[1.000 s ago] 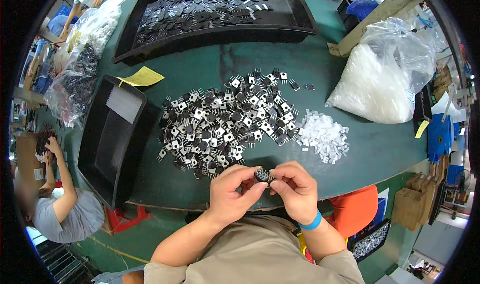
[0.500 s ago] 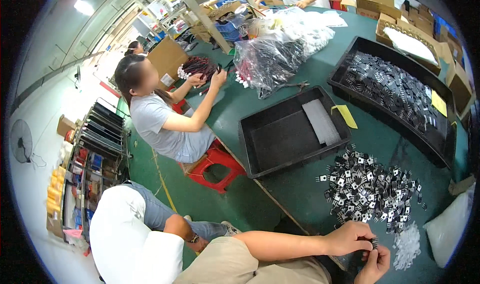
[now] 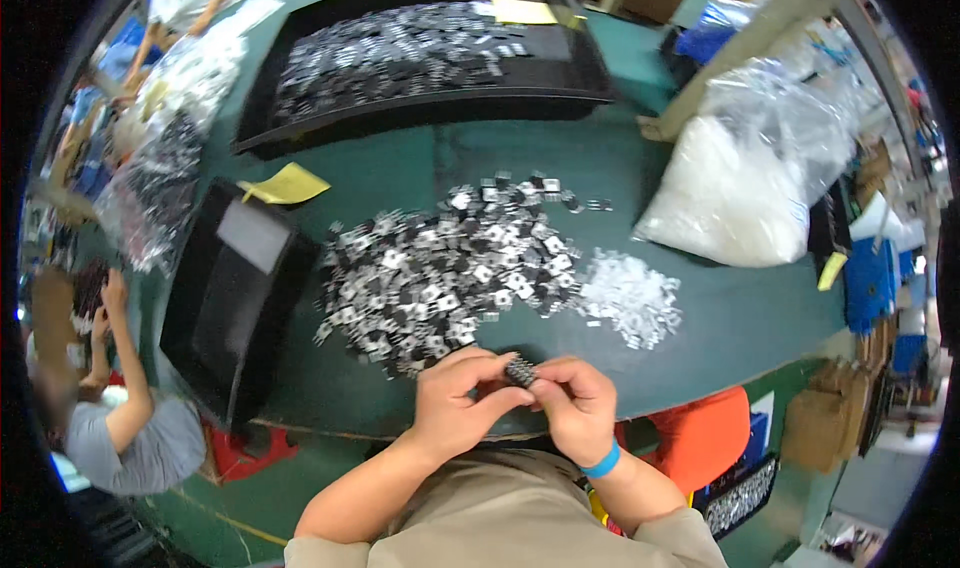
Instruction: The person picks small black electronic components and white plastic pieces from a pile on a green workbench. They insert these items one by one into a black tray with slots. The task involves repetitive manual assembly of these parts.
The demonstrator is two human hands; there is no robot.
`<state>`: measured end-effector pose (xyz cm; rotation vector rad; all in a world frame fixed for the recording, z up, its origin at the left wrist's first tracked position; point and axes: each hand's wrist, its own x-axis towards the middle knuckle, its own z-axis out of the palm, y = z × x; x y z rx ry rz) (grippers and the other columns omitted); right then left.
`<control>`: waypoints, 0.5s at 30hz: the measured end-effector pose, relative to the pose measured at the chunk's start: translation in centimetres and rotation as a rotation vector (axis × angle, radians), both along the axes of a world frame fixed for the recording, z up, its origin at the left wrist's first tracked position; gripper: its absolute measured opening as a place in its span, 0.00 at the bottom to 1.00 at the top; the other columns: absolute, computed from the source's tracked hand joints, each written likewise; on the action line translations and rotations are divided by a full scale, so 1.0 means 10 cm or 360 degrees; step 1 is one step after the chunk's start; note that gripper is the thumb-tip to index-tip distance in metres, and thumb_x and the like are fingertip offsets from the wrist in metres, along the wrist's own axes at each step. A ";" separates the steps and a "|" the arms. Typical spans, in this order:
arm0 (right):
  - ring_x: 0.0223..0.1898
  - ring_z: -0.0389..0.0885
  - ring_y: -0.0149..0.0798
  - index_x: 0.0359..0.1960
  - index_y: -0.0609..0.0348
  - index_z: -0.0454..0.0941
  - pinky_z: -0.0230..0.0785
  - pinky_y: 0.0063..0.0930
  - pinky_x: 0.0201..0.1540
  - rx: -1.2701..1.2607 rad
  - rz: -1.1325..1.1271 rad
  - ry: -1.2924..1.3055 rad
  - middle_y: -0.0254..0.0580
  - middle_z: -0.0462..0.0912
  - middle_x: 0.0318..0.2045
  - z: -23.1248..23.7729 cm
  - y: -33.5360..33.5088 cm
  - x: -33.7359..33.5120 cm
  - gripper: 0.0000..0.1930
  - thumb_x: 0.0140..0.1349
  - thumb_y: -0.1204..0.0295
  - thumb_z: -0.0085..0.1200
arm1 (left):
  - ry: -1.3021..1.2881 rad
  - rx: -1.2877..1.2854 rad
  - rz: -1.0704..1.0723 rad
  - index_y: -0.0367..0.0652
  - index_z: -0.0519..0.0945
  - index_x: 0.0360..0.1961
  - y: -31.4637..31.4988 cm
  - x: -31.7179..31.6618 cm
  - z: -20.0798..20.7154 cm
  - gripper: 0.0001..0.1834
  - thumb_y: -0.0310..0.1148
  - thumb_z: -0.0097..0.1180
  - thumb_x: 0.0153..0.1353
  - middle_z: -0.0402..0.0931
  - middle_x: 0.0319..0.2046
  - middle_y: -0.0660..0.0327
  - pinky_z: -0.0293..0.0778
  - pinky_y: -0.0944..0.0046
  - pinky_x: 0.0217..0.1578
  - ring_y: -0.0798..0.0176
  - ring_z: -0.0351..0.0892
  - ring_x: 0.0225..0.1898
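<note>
A small row of black electronic components with metal legs, like transistors point(image 3: 520, 372), is pinched between my hands at the table's near edge. My left hand point(image 3: 462, 400) grips it from the left with thumb and fingertips. From the other side, the thumb and fingers of my right hand point(image 3: 577, 408) close on the same row. Just beyond my hands spreads a loose pile of black and silver transistors point(image 3: 440, 278). Right of that pile is a smaller heap of white translucent plastic pieces point(image 3: 630, 298).
A black tray point(image 3: 205, 338) holding a pale strip stands left, with a yellow paper point(image 3: 288, 184) by its edge. Across the back lies a large tray point(image 3: 420, 110) full of dark parts. A clear bag of white pieces point(image 3: 725, 193) sits right. A co-worker point(image 3: 135, 438) sits at left.
My view has swung to the right, so the table now lies straight ahead. Both hands still hold the black components close together.
</note>
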<state>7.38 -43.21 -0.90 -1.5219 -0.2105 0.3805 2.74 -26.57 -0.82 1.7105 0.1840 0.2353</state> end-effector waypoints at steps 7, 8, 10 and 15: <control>0.34 0.83 0.51 0.38 0.61 0.83 0.76 0.37 0.37 -0.0778 0.0077 -0.0758 0.50 0.83 0.33 0.10 -0.23 0.25 0.06 0.59 0.76 0.62 | 0.0070 -0.0064 -0.0089 0.34 0.84 0.44 -0.03 0.02 -0.15 0.16 0.22 0.69 0.52 0.79 0.29 0.62 0.73 0.73 0.26 0.75 0.76 0.25; 0.34 0.82 0.53 0.37 0.58 0.83 0.76 0.40 0.36 -0.1041 -0.0039 -0.0869 0.49 0.83 0.33 0.01 -0.30 0.32 0.05 0.59 0.74 0.62 | 0.0079 -0.0054 -0.0134 0.34 0.84 0.43 -0.04 0.05 -0.14 0.15 0.22 0.69 0.53 0.79 0.29 0.62 0.73 0.73 0.26 0.75 0.75 0.25; 0.33 0.82 0.54 0.37 0.55 0.82 0.75 0.43 0.34 -0.1368 -0.0110 -0.0870 0.46 0.81 0.34 -0.01 -0.40 0.47 0.05 0.60 0.73 0.61 | 0.0097 -0.0027 -0.0210 0.34 0.84 0.43 -0.03 0.13 -0.12 0.15 0.23 0.68 0.53 0.79 0.28 0.62 0.73 0.73 0.26 0.74 0.75 0.24; 0.33 0.82 0.54 0.35 0.56 0.81 0.75 0.43 0.34 -0.1596 -0.0061 -0.0926 0.44 0.81 0.33 -0.06 -0.33 0.61 0.05 0.58 0.73 0.63 | 0.0093 -0.0077 -0.0316 0.35 0.84 0.43 -0.05 0.21 -0.16 0.13 0.23 0.67 0.55 0.78 0.30 0.64 0.71 0.74 0.27 0.76 0.75 0.26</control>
